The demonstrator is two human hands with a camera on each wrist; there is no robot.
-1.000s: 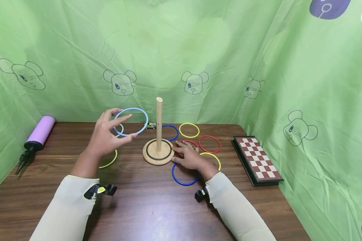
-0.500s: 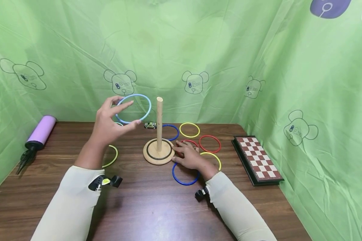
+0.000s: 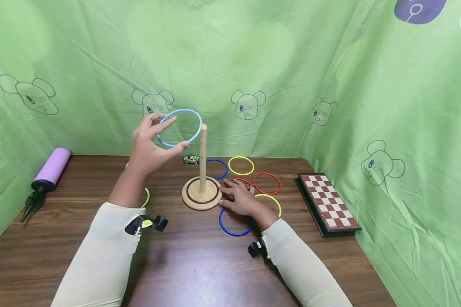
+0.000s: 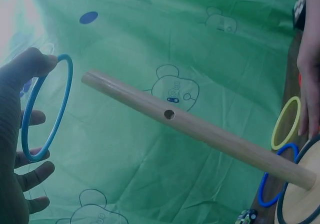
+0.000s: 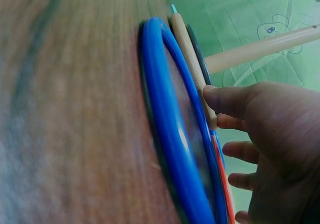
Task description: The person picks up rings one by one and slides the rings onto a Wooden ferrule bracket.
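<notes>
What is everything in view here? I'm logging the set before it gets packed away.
Light blue ring: one, held up beside the post top.
Post: one, wooden, upright on a round base with a black ring on it.
Blue rings: two, one behind the post, one under the right hand.
Yellow rings: three, back, right, left.
Red rings: two, right of the post.
Toy car: one, back.
Pump: one, purple, left.
Chessboard: one, right.
Left hand: holds the light blue ring.
Right hand: rests by the base.
</notes>
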